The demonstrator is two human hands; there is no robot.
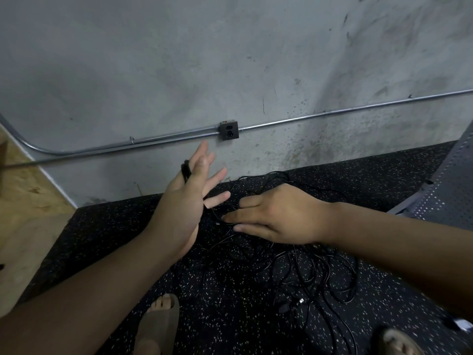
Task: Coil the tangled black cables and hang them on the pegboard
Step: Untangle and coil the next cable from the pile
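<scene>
Left hand [184, 201] pins one cable end [185, 170] at the thumb, fingers splayed. Right hand [279, 216] lies flat on a strand, pinch unclear. Black cables [307, 272] sit tangled mid-mat [128, 239]. We feed slack slowly and free snags before each loop.

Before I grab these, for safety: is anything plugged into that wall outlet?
No, both sockets of the wall outlet are bare, and the black cables lie tangled on the floor.

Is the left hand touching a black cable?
Touching. The head view shows the black cable wedged between thumb and first finger of the left hand.
</scene>
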